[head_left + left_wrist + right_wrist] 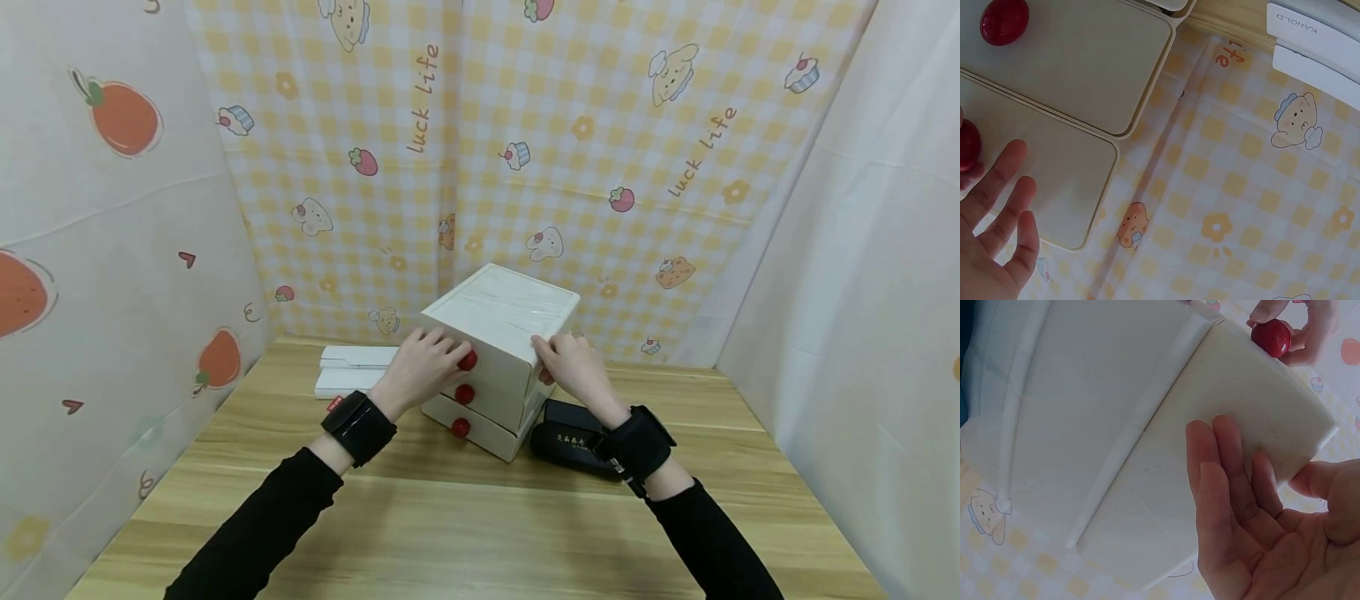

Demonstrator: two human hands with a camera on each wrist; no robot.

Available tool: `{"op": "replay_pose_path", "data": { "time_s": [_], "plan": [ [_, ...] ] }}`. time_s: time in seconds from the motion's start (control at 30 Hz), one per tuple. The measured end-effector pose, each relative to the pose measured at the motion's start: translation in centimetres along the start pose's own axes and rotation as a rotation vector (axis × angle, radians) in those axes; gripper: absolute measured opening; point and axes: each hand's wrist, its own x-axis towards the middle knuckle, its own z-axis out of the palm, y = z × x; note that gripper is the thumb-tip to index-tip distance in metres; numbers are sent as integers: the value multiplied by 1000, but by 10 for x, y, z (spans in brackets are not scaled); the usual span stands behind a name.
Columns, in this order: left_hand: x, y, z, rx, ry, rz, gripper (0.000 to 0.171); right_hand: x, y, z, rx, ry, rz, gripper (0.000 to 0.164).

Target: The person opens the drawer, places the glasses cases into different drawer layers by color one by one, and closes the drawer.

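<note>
While both hands were on it, the cabinet (495, 387) stood a little right of the middle of the tabletop (495, 533), toward the back edge. It was cream and boxy, set askew so that its front faced the left part of the near edge; its rimmed top looked glossy and creased. Three round, shiny red knobs ran down the front: top (468, 360), middle (465, 394) and bottom (461, 427).

The left hand (422, 365) was clamped on the top knob, which sat between its thumb and fingertips; its other three fingers were spread apart. The right hand (577, 369) had its thumb apart from its fingers, the fingers lying along the cabinet's right side and the thumb at its top edge, so the upper front corner was between the two hands.

White boxes (348, 382) lay near the back left corner; a black case (566, 447) lay just right of the cabinet.
</note>
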Motion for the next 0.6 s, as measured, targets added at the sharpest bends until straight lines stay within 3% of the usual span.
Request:
{"op": "replay_pose_path", "data": {
  "time_s": [0.37, 0.47, 0.6],
  "plan": [
    [-4, 2, 9, -43, 72, -46, 33, 0, 0, 0, -3, -6, 4, 54],
    [-8, 5, 11, -84, 72, -95, 34, 0, 0, 0, -6, -1, 6, 54],
    [-16, 14, 16, -221, 31, -226, 33, 1, 0, 0, -1, 0, 3, 54]
  ]
}}
